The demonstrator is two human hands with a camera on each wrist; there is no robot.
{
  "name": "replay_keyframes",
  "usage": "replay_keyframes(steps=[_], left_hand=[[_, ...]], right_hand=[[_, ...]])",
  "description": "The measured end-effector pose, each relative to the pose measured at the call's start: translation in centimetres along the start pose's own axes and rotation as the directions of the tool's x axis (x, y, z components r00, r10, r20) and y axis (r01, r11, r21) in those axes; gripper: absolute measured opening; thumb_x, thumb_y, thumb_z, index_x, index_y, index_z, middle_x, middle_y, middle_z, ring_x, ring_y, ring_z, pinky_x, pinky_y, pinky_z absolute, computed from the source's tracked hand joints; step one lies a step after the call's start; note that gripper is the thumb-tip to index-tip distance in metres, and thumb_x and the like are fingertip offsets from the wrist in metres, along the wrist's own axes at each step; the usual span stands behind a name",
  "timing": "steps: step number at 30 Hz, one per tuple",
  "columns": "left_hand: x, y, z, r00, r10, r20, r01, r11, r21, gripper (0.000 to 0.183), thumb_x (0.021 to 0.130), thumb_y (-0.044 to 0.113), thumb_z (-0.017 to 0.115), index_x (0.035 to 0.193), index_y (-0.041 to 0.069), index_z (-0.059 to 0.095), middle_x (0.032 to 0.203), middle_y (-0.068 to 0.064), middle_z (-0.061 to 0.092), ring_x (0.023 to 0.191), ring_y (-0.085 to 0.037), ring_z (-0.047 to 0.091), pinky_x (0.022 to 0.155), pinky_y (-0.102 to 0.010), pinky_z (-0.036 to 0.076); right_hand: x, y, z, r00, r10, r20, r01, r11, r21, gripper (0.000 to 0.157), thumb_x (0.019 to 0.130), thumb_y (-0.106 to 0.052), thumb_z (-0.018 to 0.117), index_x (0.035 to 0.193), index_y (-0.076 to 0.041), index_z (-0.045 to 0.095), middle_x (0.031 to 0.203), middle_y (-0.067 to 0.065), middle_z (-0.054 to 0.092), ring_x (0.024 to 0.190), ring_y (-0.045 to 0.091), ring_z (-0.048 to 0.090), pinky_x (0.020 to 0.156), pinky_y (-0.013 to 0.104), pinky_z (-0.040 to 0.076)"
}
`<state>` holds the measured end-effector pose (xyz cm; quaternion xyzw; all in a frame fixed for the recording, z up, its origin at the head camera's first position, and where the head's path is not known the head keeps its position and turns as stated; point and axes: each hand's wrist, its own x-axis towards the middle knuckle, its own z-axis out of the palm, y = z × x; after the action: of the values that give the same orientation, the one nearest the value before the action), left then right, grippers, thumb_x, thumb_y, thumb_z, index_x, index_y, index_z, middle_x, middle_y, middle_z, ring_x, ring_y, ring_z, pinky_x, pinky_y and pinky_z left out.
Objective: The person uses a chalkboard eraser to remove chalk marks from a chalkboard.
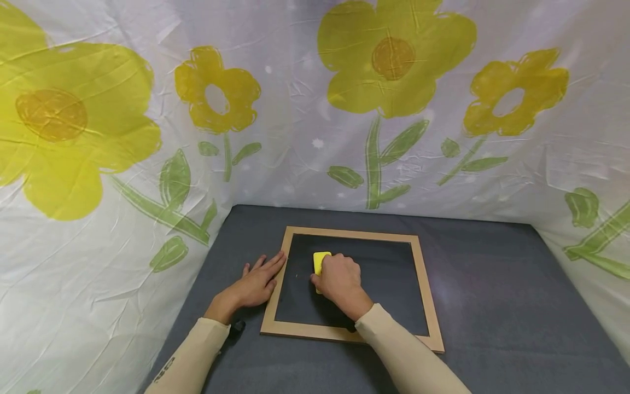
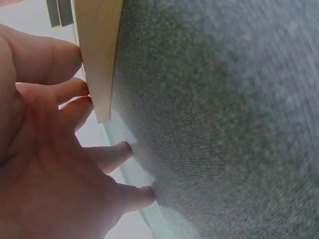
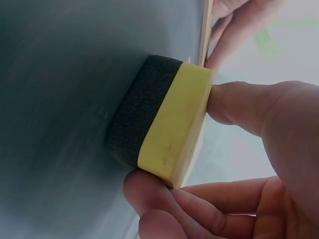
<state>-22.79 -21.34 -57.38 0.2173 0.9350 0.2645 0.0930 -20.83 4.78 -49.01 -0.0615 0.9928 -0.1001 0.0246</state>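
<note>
A framed chalkboard [image 1: 384, 284] with a light wooden border lies flat on the dark cloth. On its left half sits a board eraser [image 3: 179, 119], yellow on top with a black felt underside against the writing surface. My right hand [image 1: 340, 282] grips the eraser, thumb on one side and fingers on the other. My left hand [image 1: 255, 284] rests at the board's left edge, fingers spread; thumb and some fingertips touch the wooden frame [image 2: 97, 55], and two other fingers reach down to the cloth in the left wrist view.
The table is covered with dark grey cloth [image 1: 492, 295]. Behind it and along both sides hangs a white curtain [image 1: 290, 137] printed with yellow flowers. A small black object [image 1: 236, 330] shows beneath the left wrist.
</note>
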Motion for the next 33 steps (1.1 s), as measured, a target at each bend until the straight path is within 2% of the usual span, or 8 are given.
replay_keyframes(steps=[6,13,21,30,33], left_hand=[[-0.3,0.2,-0.4,1.0,0.031,0.002,-0.031,0.999,-0.018,0.066,0.114,0.022,0.051,0.176,0.025,0.03,0.184,0.001,0.022,0.161,-0.063,0.019,0.113,-0.094,0.007],[-0.6,1.3,-0.9,1.0,0.0,0.013,0.0,0.999,-0.043,0.068,0.112,0.017,0.052,0.176,0.023,0.03,0.184,0.0,0.022,0.163,-0.061,0.016,0.117,-0.091,0.004],[-0.2,0.1,0.1,1.0,0.008,-0.015,-0.008,1.0,-0.017,0.068,0.112,0.016,0.053,0.175,0.025,0.031,0.184,0.001,0.023,0.164,-0.058,0.018,0.118,-0.091,0.006],[-1.0,2.2,-1.4,1.0,0.011,0.013,-0.01,0.998,-0.057,0.067,0.111,0.014,0.052,0.175,0.018,0.032,0.184,-0.004,0.023,0.162,-0.063,0.016,0.116,-0.093,0.003],[-0.9,1.8,-1.2,1.0,0.019,0.005,-0.019,0.999,-0.044,0.067,0.111,0.015,0.053,0.175,0.019,0.033,0.184,-0.003,0.024,0.161,-0.064,0.018,0.114,-0.093,0.005]], right_hand=[[-0.4,1.6,-0.3,1.0,0.021,-0.015,-0.022,1.0,-0.008,0.049,0.093,-0.054,0.084,0.098,-0.006,0.077,0.076,0.006,0.062,0.062,0.022,0.058,0.056,0.039,0.054],[-0.8,2.9,-0.5,0.999,0.045,-0.011,-0.045,0.999,-0.009,0.05,0.092,-0.056,0.084,0.094,-0.007,0.076,0.073,0.005,0.06,0.06,0.021,0.057,0.054,0.037,0.051],[-1.5,4.7,-0.9,0.997,0.073,-0.015,-0.073,0.997,0.009,0.048,0.091,-0.055,0.085,0.089,-0.008,0.073,0.071,0.004,0.059,0.061,0.021,0.057,0.054,0.036,0.05],[-2.2,6.7,-1.4,0.992,0.13,-0.007,-0.13,0.991,0.014,0.048,0.091,-0.054,0.085,0.091,-0.008,0.072,0.07,0.003,0.059,0.061,0.021,0.057,0.053,0.035,0.047],[-2.5,7.4,-1.6,0.99,0.138,-0.006,-0.138,0.99,0.013,0.05,0.091,-0.055,0.085,0.092,-0.007,0.071,0.07,0.004,0.059,0.061,0.022,0.058,0.053,0.035,0.047]])
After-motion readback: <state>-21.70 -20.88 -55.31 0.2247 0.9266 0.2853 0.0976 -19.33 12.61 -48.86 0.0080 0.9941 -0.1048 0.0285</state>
